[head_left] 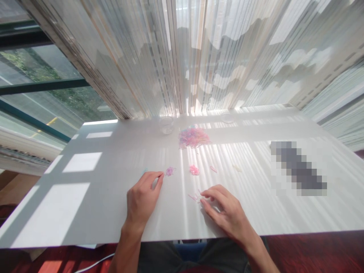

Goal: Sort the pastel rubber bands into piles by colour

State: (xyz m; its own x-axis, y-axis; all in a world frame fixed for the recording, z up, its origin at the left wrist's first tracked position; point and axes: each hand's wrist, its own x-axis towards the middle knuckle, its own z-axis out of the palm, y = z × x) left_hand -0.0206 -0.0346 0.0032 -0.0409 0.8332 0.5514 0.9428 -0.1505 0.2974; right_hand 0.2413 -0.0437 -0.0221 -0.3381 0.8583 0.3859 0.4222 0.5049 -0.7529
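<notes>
My left hand (143, 195) rests above the table with thumb and index fingertip pinched together, just left of a small purple cluster of thin rubber bands (170, 171). Whatever the pinch holds, if anything, is too small to make out. A bit of light blue (146, 170) shows behind its knuckles. My right hand (226, 210) is low over the table, thumb and index finger slightly apart, beside a few loose pale pink bands (193, 196). Ahead lie a bright pink cluster (194, 170), a single pink band (213, 169) and some pale yellow bands (237, 167).
A large mixed heap of pastel bands (194, 137) lies farther back on the white table (113, 216). Behind it stand a clear round container (166, 125) and a clear disc-like piece (227, 118). A blurred-out dark object (298, 167) is at right. Curtains (196, 57) hang along the far edge.
</notes>
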